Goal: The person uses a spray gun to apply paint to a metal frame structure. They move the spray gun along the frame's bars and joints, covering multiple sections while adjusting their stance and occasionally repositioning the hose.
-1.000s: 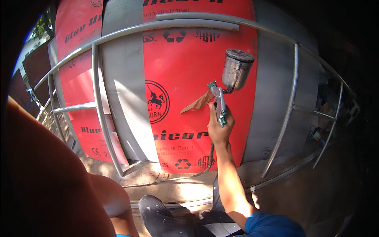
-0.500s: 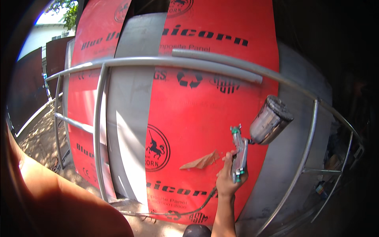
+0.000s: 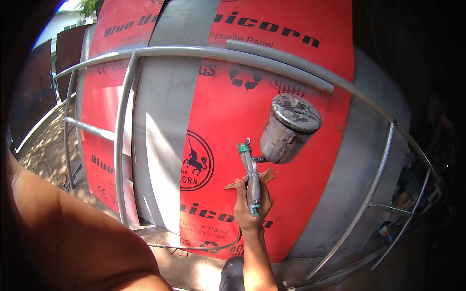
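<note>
My right hand [image 3: 248, 219] is wrapped round the handle of a spray gun [image 3: 252, 182], which has green fittings at its top and bottom. A paint-smeared metal cup [image 3: 289, 131] with a lid sits at the gun's right side, tilted. A thin hose [image 3: 221, 249] runs from below the hand toward the left. Just beyond the gun stands a silver tubular metal frame [image 3: 194, 51] with a curved top rail. Along that rail lies a short grey tube [image 3: 291, 68]. My left arm [image 3: 73, 233] fills the lower left, very close; its hand is out of sight.
Behind the frame stand large panels with red printed film [image 3: 301, 160] and bare grey strips [image 3: 165, 97]. A torn brown patch [image 3: 269, 175] shows on the red face. Dark gates [image 3: 36, 92] stand at far left; assorted items lie in shade at right.
My right hand has carried the spray gun leftward, and the cup now looks larger and nearer. The view has shifted slightly, so the top rail appears higher.
</note>
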Demonstrator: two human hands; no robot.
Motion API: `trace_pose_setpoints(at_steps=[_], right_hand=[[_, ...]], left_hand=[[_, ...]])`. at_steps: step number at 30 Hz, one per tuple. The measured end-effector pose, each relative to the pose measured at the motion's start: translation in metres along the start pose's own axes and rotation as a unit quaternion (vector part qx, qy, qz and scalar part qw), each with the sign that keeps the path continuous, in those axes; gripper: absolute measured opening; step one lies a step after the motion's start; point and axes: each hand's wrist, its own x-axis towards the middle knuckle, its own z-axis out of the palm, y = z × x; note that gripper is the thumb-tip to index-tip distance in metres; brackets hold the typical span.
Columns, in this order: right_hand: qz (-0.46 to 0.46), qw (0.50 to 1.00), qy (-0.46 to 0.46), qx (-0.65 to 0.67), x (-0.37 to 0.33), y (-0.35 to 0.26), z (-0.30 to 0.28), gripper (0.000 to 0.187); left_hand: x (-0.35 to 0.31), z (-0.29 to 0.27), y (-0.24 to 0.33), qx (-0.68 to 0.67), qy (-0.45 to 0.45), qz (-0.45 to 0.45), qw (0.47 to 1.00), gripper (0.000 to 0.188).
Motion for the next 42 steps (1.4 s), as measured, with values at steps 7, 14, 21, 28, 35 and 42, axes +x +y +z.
trace_pose_setpoints(at_steps=[7,14,21,28,35,42], right_hand=[[0.005,0.999,0.006,0.037,-0.004,-0.01,0.025,0.024],[0.012,0.993,0.112,-0.035,0.012,0.007,-0.007,0.015],[0.02,0.977,0.187,-0.097,0.017,0.023,-0.044,0.018],[0.043,0.974,0.212,-0.073,0.016,0.034,-0.048,0.015],[0.002,0.982,0.168,-0.083,0.013,0.014,-0.004,0.017],[-0.06,0.984,0.086,-0.141,0.0,0.003,0.075,0.021]], left_hand=[[-0.004,-0.007,-0.002,-0.001,0.007,0.012,1.0,0.058],[-0.007,-0.03,0.002,0.014,0.051,0.044,0.998,0.051],[-0.098,-0.089,0.027,0.09,0.35,0.18,0.915,0.046],[-0.25,0.058,0.0,-0.051,0.492,-0.181,0.85,0.037],[-0.393,0.277,-0.096,-0.231,0.031,-0.391,0.89,0.045],[-0.414,0.331,-0.084,-0.292,-0.217,-0.358,0.86,0.062]])
